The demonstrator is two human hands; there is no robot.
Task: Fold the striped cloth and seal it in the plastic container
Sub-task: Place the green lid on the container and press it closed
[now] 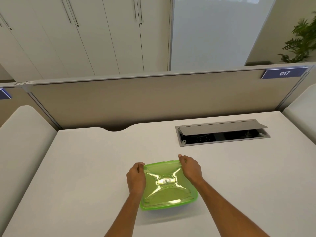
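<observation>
A translucent green square lid (168,184) lies over the plastic container in the middle of the white desk, nearer the front. My left hand (136,178) pinches the lid's far left corner. My right hand (190,167) pinches the far right corner. Both hands rest along the lid's sides, fingers curled onto its rim. The container body beneath the lid is mostly hidden. The striped cloth does not show; the glossy lid hides whatever lies under it.
An open cable hatch (222,132) with a raised grey flap sits in the desk at the back right. A beige partition (153,100) runs along the desk's far edge, with a curved notch (116,129). White side panels (22,134) flank the desk.
</observation>
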